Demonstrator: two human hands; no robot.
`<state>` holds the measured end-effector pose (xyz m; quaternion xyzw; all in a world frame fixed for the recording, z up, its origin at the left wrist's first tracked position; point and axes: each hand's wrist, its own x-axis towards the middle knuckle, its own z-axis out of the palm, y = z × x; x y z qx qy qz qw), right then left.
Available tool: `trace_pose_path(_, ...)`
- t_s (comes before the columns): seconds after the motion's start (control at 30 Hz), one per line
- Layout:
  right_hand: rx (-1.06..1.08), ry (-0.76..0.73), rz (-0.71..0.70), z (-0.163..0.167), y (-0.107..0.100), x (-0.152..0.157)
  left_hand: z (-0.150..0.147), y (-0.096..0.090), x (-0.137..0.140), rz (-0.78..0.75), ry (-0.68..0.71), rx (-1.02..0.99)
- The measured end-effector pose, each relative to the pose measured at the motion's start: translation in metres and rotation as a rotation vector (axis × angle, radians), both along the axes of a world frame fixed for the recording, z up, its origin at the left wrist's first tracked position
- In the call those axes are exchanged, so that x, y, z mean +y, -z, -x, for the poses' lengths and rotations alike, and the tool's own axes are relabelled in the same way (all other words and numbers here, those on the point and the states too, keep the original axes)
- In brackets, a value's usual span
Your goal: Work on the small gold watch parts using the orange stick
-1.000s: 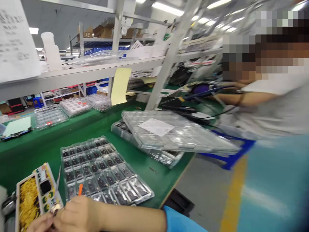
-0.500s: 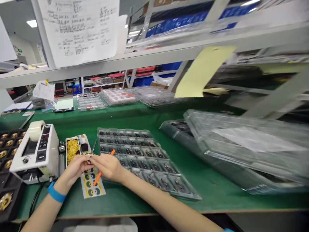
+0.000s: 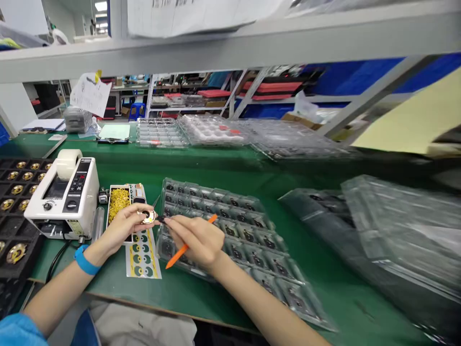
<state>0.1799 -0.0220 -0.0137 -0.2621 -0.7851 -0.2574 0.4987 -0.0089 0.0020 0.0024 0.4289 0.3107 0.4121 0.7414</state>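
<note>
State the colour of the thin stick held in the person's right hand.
Orange; the thin plastic stick shows best in the head view, held in the right hand.

Bright, even overhead light — a ceiling panel [image 3: 101,6] glows top left, shadows faint. The stacked clear plastic trays [image 3: 396,240] at right smear with motion blur — edges bow outward.
</note>
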Motion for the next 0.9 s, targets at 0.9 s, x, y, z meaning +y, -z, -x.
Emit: trace_pose_path(0.9,0.514,-0.192,1.252,-0.016,-0.006,-0.002,-0.002,0.003,-0.016,-0.227,0.196,0.537)
